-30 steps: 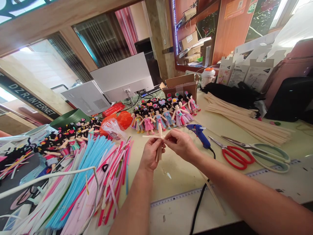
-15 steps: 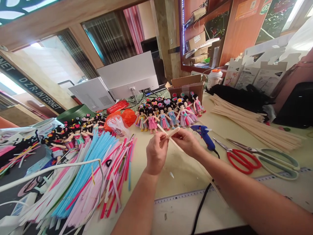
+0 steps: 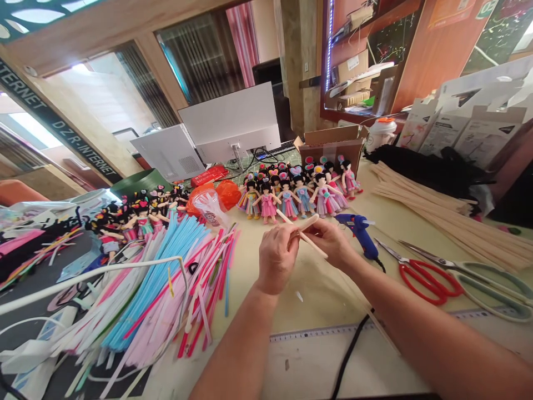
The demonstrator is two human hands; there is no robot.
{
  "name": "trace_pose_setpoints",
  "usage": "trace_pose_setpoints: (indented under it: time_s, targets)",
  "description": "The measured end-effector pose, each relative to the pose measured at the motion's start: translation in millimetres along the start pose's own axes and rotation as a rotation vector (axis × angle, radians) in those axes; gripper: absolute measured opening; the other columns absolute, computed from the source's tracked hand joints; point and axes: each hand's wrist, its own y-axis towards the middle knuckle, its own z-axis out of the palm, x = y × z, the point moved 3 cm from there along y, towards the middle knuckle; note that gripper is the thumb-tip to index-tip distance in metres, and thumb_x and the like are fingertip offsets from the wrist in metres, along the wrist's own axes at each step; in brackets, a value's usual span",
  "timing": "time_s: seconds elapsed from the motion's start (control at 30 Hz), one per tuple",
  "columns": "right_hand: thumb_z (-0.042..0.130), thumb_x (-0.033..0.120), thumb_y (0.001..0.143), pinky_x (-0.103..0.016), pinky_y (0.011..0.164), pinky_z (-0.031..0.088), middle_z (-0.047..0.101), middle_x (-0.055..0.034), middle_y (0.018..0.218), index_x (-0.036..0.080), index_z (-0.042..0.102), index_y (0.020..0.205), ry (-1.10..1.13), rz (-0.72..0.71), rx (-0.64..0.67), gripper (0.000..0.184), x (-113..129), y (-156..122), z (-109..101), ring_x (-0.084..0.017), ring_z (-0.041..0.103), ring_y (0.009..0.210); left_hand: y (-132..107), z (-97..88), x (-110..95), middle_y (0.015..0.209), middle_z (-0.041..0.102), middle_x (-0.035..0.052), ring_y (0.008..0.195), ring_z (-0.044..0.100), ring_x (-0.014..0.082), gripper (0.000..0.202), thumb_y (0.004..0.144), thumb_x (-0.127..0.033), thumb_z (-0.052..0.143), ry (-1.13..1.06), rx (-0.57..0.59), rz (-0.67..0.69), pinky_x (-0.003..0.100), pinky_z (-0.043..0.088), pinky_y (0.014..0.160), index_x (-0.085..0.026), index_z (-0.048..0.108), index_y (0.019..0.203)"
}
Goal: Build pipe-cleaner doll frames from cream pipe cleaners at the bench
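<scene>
My left hand (image 3: 278,258) is closed, its fingertips pinching a cream pipe cleaner (image 3: 315,246) close to where its lengths cross. From the other side my right hand (image 3: 332,242) grips the same pipe cleaner with thumb and fingers. One end sticks up past my left fingers, a looped part rises by my right fingertips, and another end slants down between the hands. The exact crossing is partly hidden by my fingers. Just beyond stand several small pipe-cleaner dolls (image 3: 287,199) in colourful dresses.
Right of my hands lie a blue glue gun (image 3: 361,236), red-handled scissors (image 3: 428,280), green-handled scissors (image 3: 491,280) and a bundle of cream pipe cleaners (image 3: 453,219). Blue pipe cleaners (image 3: 154,278) and other colours are heaped at left. A ruler strip (image 3: 316,331) crosses the table's front.
The view has swung slightly left, so the scene sits farther right. My left fingers have curled over more of the crossing, and the slanting end of the pipe cleaner shows more clearly.
</scene>
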Motion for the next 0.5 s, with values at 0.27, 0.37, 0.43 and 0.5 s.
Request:
trace_pose_setpoints:
  time_s: [0.27, 0.37, 0.43, 0.5]
  targets:
    - [0.061, 0.032, 0.077, -0.026, 0.058, 0.038, 0.056, 0.0009, 0.065, 0.019, 0.06, 0.072, 0.007, -0.006, 0.035, 0.014, 10, -1, 3, -0.013, 0.049, 0.061, 3, -1.9, 7, 0.088, 0.066, 0.0059, 0.078, 0.064, 0.0148, 0.009, 0.081, -0.018, 0.061, -0.128, -0.059, -0.197, 0.026, 0.051, 0.074, -0.018, 0.066, 0.089]
    - [0.06, 0.033, 0.077, -0.025, 0.055, 0.035, 0.053, 0.0021, 0.063, 0.019, 0.059, 0.074, 0.025, 0.027, 0.022, 0.014, 14, -2, 5, -0.012, 0.045, 0.057, 2, 3.0, 15, 0.08, 0.069, 0.0035, 0.072, 0.064, 0.0142, 0.009, 0.077, -0.017, 0.064, -0.246, -0.054, -0.422, 0.026, 0.05, 0.071, -0.019, 0.068, 0.085]
    - [0.061, 0.035, 0.076, -0.025, 0.054, 0.033, 0.054, 0.0017, 0.064, 0.019, 0.06, 0.073, 0.045, 0.055, 0.01, 0.017, 16, -2, 6, -0.011, 0.043, 0.057, 1, 7.7, 21, 0.074, 0.069, 0.0026, 0.068, 0.065, 0.0143, 0.01, 0.074, -0.019, 0.067, -0.376, -0.049, -0.575, 0.025, 0.049, 0.067, -0.018, 0.068, 0.084]
    - [0.063, 0.039, 0.074, -0.025, 0.053, 0.031, 0.054, 0.0014, 0.063, 0.018, 0.061, 0.069, 0.09, 0.105, 0.005, 0.021, 18, -1, 8, -0.011, 0.041, 0.057, 0, 11.8, 24, 0.069, 0.069, 0.002, 0.065, 0.065, 0.0144, 0.013, 0.072, -0.022, 0.069, -0.505, -0.059, -0.675, 0.025, 0.048, 0.065, -0.017, 0.068, 0.084]
